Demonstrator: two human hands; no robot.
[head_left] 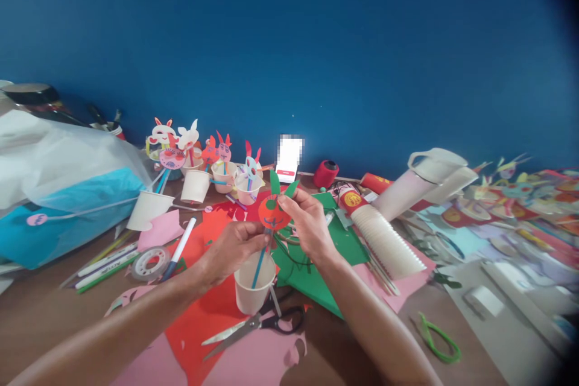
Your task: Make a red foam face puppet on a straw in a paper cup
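An orange paper rabbit face (270, 211) with green ears and drawn features is held upright above a white paper cup (250, 292). A blue straw (259, 268) runs from below the face down into the cup. My left hand (233, 253) is closed, its thumb and fingers pinching the straw just under the face. With thumb and fingertips, my right hand (310, 223) grips the face's upper right edge beside a green ear. Open-bladed scissors (253, 329) lie on pink paper in front of the cup; part of their handle is behind it.
Several finished paper animals in cups, one a white mask (251, 167), line the wall side. A tape roll (151, 263) and markers lie left. To the right are green paper (312, 289), stacked paper cups (389, 247), a white pitcher (409, 184) and a green pipe cleaner (441, 344).
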